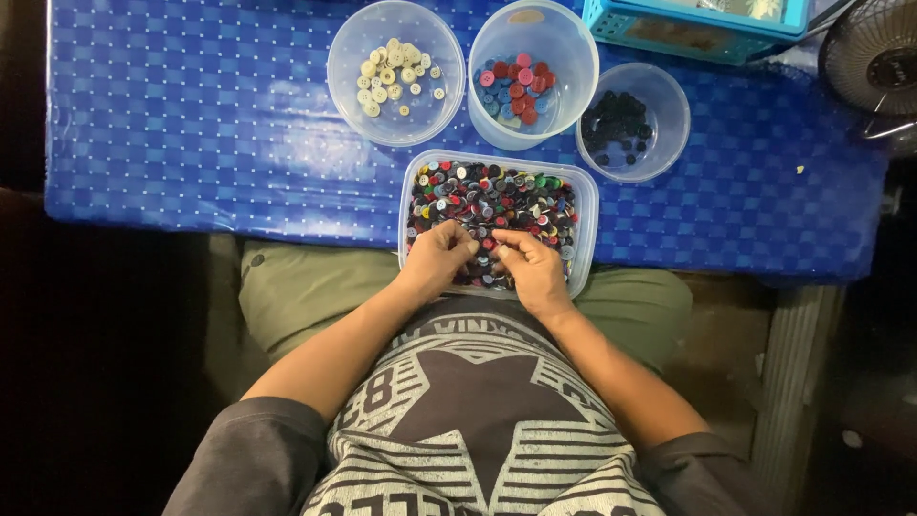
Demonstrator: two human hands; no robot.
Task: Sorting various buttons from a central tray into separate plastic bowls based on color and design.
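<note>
Left hand (438, 256) rests in the rectangular clear tray (589, 205), fingers curled down onto the mixed buttons (497, 196); whether it grips any cannot be told. Right hand (533, 265) lies just beside it, fingertips pinched together over the same heap; contents of the pinch cannot be told. Beyond the tray, on the blue tablecloth (191, 124), stand three round containers: cream buttons (392, 75), red and blue buttons (516, 88), black buttons (617, 124).

Bright, sharp table (191, 124) with soft glare; surroundings dark, perhaps underexposed.
</note>
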